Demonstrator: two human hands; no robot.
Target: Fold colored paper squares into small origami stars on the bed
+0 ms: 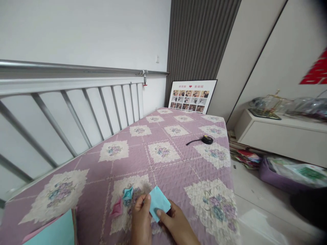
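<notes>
Between both hands is a small folded square of light-blue paper (pixel 158 201), held just above the quilted bedspread. My left hand (pixel 142 212) pinches its left corner between thumb and fingers. With the thumb lying across its lower face, my right hand (pixel 177 221) grips the paper from the right side. Just left of my hands, a blue folded paper piece (pixel 128 193) and a pink folded paper piece (pixel 117 208) rest on the bedspread. A stack of coloured paper sheets (pixel 55 231), blue on top, lies at the lower left.
Farther off on the purple flowered bedspread (pixel 138 156) lies a black tape measure (pixel 207 139) with a strap. A white radiator (pixel 87 112) runs along the left wall. A photo board (pixel 191 96) leans at the far end. A purple storage bin (pixel 276 177) stands on the floor at right.
</notes>
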